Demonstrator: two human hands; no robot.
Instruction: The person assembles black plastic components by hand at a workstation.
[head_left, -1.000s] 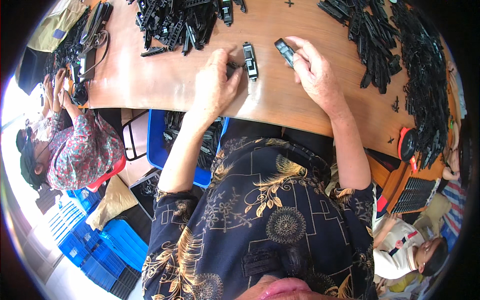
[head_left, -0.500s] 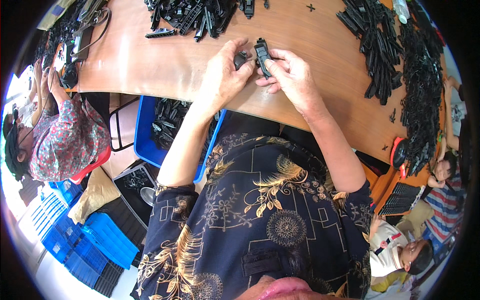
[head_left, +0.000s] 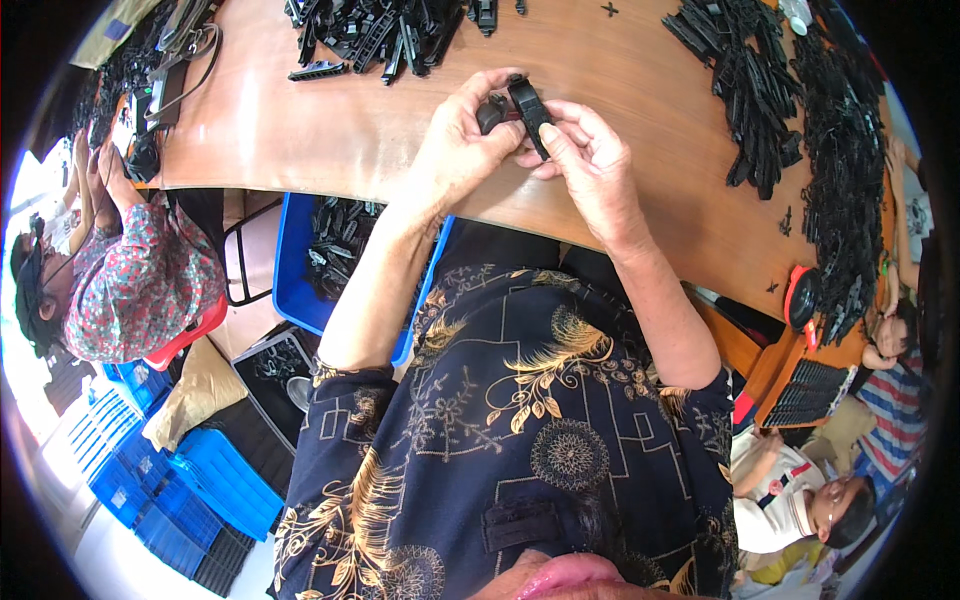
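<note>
Between my hands, above the near part of the wooden table (head_left: 330,130), is a long black plastic part (head_left: 529,112). My right hand (head_left: 590,165) pinches its lower end between thumb and fingers. The fingertips of my left hand (head_left: 465,140) reach the upper end of that part. Curled in the left hand is a second, smaller dark piece (head_left: 491,113), partly covered by the fingers. Its exact kind I cannot make out.
Black plastic parts lie in a heap (head_left: 385,35) at the far side, with more piles (head_left: 745,95) on the right. A blue bin (head_left: 292,290) of parts stands below the table edge. A red-rimmed round object (head_left: 800,297) sits at right. Co-workers (head_left: 145,280) sit on both sides.
The long part has turned over, now showing a smoother dark face. My left fingers have come up against its upper end.
</note>
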